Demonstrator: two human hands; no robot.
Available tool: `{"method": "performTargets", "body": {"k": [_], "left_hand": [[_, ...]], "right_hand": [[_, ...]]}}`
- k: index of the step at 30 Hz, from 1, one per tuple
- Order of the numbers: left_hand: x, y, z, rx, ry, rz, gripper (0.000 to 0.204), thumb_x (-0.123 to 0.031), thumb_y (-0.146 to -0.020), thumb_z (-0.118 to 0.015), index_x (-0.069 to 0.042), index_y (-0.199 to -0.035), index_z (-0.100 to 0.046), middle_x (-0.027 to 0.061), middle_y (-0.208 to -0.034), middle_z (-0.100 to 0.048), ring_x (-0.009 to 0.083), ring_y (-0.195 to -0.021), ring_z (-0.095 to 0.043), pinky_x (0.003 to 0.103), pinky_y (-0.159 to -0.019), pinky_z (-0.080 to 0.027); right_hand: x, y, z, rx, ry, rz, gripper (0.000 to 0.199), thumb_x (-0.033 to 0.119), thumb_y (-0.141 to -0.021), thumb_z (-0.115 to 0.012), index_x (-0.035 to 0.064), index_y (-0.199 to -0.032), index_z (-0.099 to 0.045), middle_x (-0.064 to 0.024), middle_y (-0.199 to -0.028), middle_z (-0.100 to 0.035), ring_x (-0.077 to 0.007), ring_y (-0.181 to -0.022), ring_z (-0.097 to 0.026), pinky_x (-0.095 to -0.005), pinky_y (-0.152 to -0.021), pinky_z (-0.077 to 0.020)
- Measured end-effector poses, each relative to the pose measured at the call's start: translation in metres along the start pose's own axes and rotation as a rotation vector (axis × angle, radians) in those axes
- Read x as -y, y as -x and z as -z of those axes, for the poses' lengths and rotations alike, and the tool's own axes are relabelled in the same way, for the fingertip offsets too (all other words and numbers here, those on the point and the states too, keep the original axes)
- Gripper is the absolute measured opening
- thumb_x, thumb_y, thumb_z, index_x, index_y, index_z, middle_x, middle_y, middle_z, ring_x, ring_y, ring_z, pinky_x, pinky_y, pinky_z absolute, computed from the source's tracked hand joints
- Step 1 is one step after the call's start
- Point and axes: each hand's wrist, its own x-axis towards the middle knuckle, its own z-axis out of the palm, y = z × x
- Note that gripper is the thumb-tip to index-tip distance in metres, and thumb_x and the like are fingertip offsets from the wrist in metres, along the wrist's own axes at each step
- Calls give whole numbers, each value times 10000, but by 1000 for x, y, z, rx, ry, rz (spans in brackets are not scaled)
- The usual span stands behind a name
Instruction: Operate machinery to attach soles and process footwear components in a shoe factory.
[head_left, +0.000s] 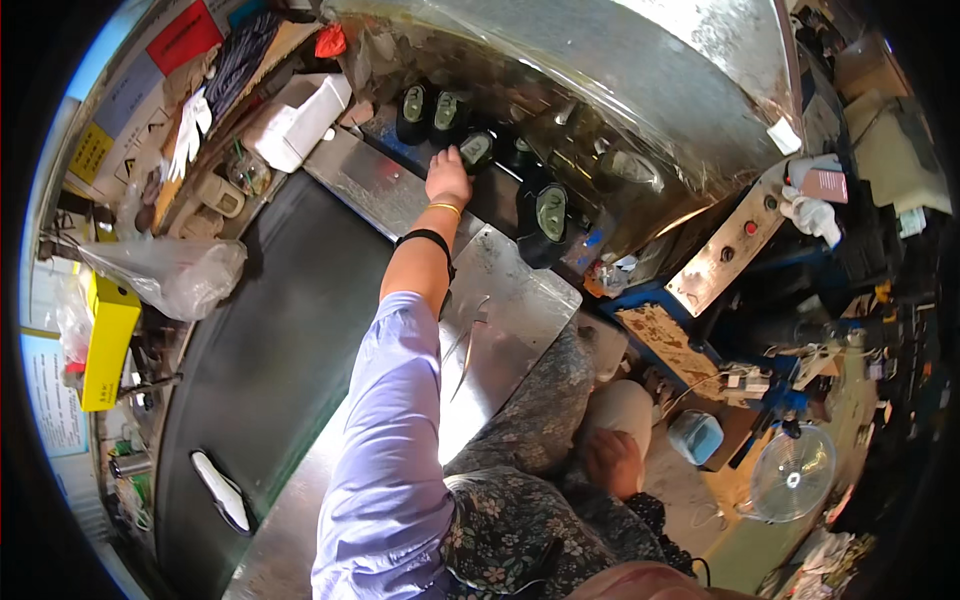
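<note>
My left hand (pixel 448 180) reaches forward over the metal ledge, fingers stretched toward a dark shoe-shaped piece with a pale green top (pixel 477 150). The fingertips are at its near left side; whether they press on it is hard to see. Two similar dark pieces (pixel 447 110) stand just beyond, to the left. A larger dark piece with a green top (pixel 549 213) sits to the right of the hand. My right hand (pixel 612 462) rests low by my knee, in shadow, and its fingers are not clear.
A dark conveyor belt (pixel 290 290) runs on the left, carrying a white shoe sole (pixel 222 492). Thin curved metal strips (pixel 468 350) lie on the metal ledge (pixel 520 280). A large metal hood (pixel 680 60) overhangs the far side. A button panel (pixel 728 240) stands at right.
</note>
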Motion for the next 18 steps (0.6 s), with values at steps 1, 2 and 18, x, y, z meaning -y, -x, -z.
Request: {"method": "performTargets", "body": {"k": [1, 2, 18], "left_hand": [[-1, 0, -2, 26, -13, 97, 850, -293, -784, -785, -17, -1457, -345, 222, -1424, -458, 364, -1350, -421, 420, -1105, -388], [-3, 4, -2, 38, 5, 96, 891, -282, -778, -790, -9, -1484, -318, 219, -1488, -401, 381, -1412, -328, 415, -1167, -299], [347, 595, 261, -416, -604, 654, 623, -277, -773, -752, -21, -1302, -544, 256, -1337, -532, 427, -1308, -439, 555, -1147, -260]], "right_hand": [[-1, -1, -2, -4, -35, 20, 257, 75, -714, -731, 55, -968, -696, -110, -1053, -682, -317, -930, -630, -440, -809, -507], [-3, -3, -5, 3, -78, 24, 280, 75, -716, -728, 52, -993, -691, -129, -1055, -681, -339, -929, -628, -446, -807, -505], [37, -5, -16, 73, -6, 272, 110, 55, -842, -619, -27, -914, -636, -170, -1050, -649, -385, -993, -569, -485, -883, -448]]}}
